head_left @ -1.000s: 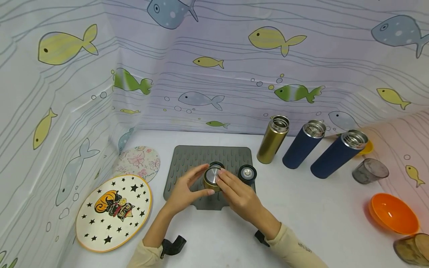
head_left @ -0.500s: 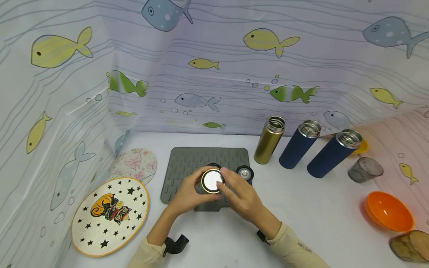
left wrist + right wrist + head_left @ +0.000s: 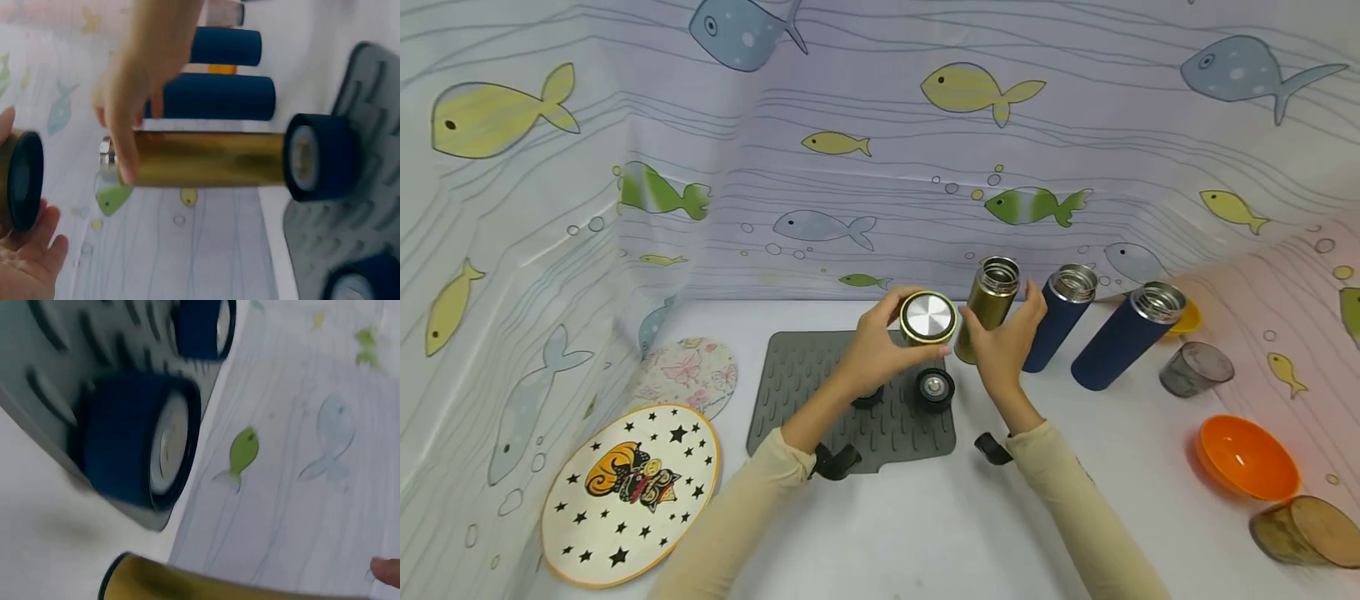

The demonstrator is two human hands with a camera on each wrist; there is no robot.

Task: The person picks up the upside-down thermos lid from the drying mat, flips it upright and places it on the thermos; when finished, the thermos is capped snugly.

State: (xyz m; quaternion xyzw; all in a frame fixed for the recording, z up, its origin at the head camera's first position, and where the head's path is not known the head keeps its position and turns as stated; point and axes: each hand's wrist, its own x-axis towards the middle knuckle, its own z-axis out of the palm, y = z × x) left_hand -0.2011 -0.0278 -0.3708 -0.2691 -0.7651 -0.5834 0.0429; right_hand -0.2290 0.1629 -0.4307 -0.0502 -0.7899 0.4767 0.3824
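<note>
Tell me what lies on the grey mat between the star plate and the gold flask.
Head view: two dark blue lids, one plainly seen, the other half hidden under the left hand's forearm. The star plate and gold flask flank the mat.

White surface (image 3: 925, 533) is carrying: grey ridged mat (image 3: 820, 392) centre, star-pattern plate (image 3: 625, 492) and floral disc (image 3: 688, 375) sitting left, gold flask (image 3: 988, 304) and two navy flasks (image 3: 1060, 321) (image 3: 1123, 337) standing right of the mat, grey cup (image 3: 1195, 368), orange bowl (image 3: 1246, 457), wood block (image 3: 1303, 532) lying far right.
</note>
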